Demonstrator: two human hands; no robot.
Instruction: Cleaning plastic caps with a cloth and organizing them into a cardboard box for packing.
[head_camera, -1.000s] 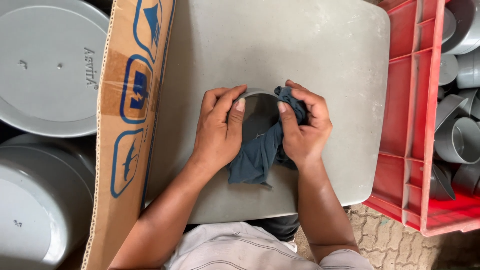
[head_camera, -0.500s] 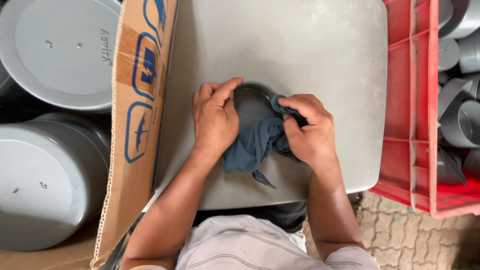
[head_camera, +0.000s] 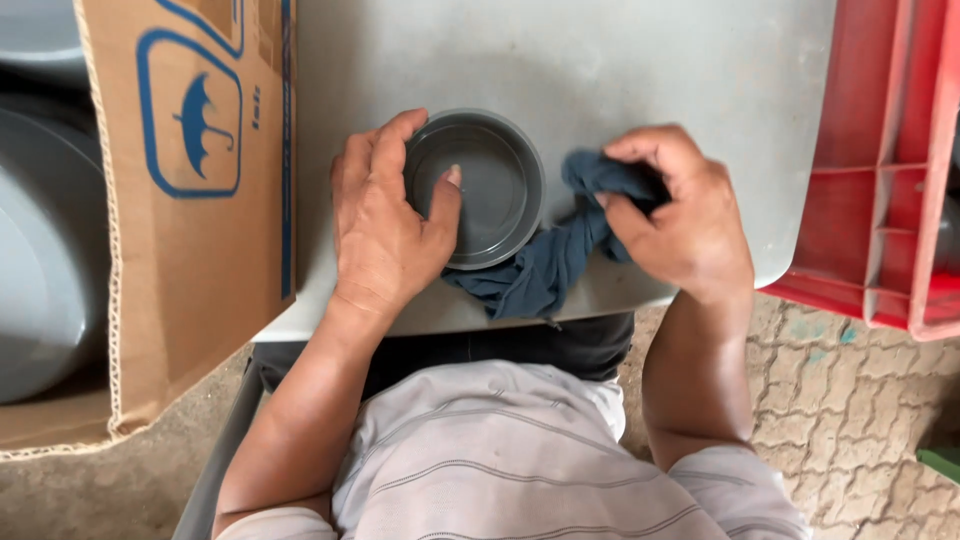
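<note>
Left grip (head_camera: 385, 215) on round grey cap (head_camera: 478, 190)

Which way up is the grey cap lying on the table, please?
Open side up: the grey cap shows its hollow inside, the left hand gripping its rim, thumb inside.

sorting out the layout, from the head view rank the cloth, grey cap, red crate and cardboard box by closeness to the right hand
1. cloth, clutched in the right hand
2. grey cap, just left, under the left hand
3. red crate, at the right edge
4. cardboard box, far left
</note>
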